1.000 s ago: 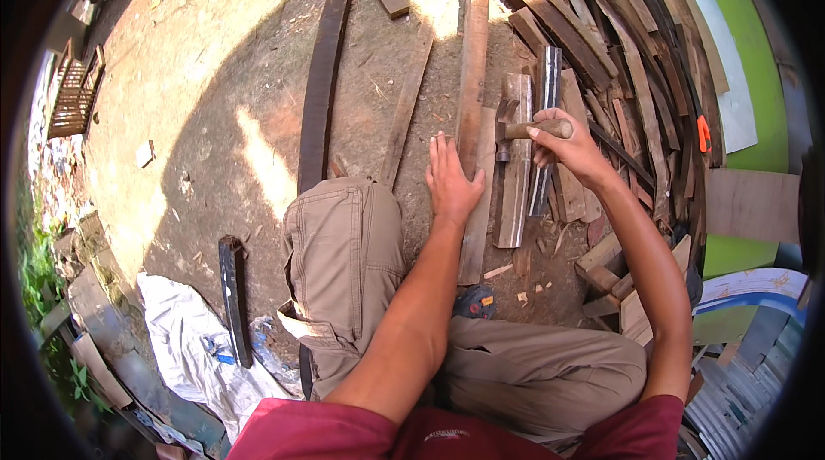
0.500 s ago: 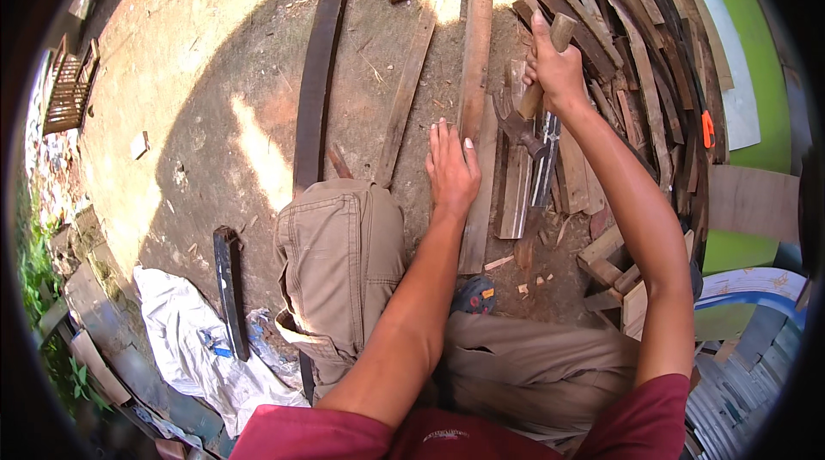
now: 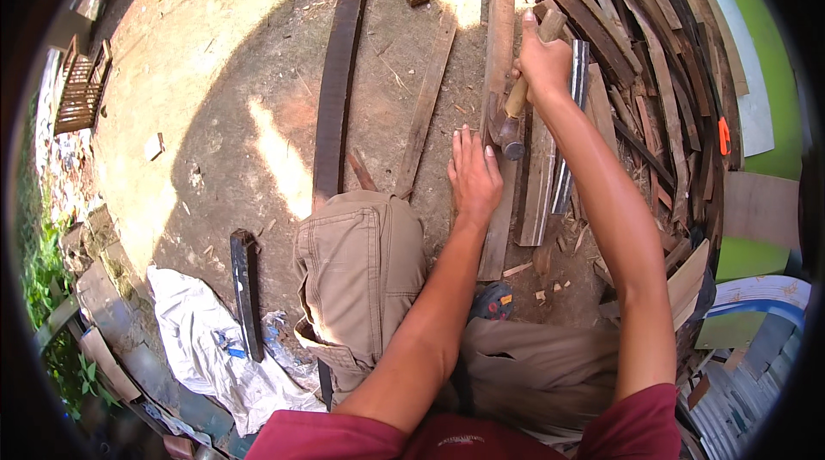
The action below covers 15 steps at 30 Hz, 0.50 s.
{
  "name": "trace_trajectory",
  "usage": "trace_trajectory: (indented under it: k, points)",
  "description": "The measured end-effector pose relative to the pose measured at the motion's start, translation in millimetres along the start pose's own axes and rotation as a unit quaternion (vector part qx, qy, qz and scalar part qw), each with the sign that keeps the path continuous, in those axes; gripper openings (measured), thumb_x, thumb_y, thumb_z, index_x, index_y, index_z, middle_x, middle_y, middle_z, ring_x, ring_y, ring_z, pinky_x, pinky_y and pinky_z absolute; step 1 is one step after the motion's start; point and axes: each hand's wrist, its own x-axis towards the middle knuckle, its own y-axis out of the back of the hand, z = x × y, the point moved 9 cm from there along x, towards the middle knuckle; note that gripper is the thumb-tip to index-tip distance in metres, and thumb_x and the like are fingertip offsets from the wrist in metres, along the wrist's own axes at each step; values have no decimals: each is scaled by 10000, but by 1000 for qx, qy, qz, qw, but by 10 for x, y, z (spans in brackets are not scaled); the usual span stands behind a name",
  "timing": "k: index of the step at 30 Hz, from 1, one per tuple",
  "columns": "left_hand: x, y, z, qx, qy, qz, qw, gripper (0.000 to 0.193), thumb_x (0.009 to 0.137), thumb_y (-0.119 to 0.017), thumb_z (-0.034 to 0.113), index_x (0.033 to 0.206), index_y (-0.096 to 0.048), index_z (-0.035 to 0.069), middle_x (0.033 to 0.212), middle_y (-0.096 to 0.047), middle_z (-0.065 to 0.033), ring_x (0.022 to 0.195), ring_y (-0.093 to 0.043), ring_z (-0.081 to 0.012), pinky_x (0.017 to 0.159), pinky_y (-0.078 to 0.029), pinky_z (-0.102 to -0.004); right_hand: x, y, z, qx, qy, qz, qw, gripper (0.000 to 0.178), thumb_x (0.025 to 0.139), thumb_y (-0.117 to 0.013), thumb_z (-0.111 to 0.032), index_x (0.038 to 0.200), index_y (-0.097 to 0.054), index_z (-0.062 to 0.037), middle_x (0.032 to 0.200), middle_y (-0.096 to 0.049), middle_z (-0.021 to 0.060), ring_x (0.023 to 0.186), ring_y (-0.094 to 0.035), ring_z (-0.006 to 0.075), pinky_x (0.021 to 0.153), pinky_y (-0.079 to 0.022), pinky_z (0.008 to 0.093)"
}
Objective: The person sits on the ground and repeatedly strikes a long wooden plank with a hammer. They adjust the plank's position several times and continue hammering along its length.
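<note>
Near the middle of the view, the left hand lies palm down beside the lower end of a long plank; its fingers are almost straight and grasp nothing (whether it presses on the wood, one cannot tell). The right hand is closed around the wooden handle of a hammer, whose head is near the same plank end, just to the right of the left fingertips; contact is not clear. On the right side, a board with a pale stripe lies beneath the right forearm's side. On the left are a thin board and a dark beam, which reaches the bent knee.
</note>
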Motion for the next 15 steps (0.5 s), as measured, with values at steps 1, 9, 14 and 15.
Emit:
trace_trajectory:
  k: [1,9,14,15]
  points:
    - [8,-4,7,5,1,-3,1000,495,1073,-368,300,1460,-458,4,1638,-298,-164,1535,-223,-346,1167,-247,-606,27,39,39,22,-13,8,1000,545,955,-699,-468,625,-518,-73,558,-497,40,426,-480,155,387,-400,327]
    - [-21,-41,-38,18,0,-3,1000,505,1073,-361,299,1468,-438,-6,1637,-297,-167,1540,-207,-345,1170,-241,-611,140,-2,-104,-65,46,14,997,585,932,-718,-492,576,-524,-70,558,-525,50,461,-518,147,418,-467,344]
    - [-27,-40,-7,9,-1,-11,1000,508,1074,-358,295,1471,-431,-13,1638,-290,-180,1541,-200,-353,1173,-230,-612,388,-49,-174,-12,85,22,996,597,919,-728,-506,559,-518,-79,562,-531,42,453,-515,135,478,-539,331]
    - [-34,-38,7,4,-3,-10,1000,507,1074,-359,295,1469,-433,-15,1638,-290,-182,1541,-200,-355,1174,-228,-613,399,-26,-194,-3,116,27,993,555,918,-738,-489,606,-532,-78,568,-530,30,452,-514,124,439,-493,314]
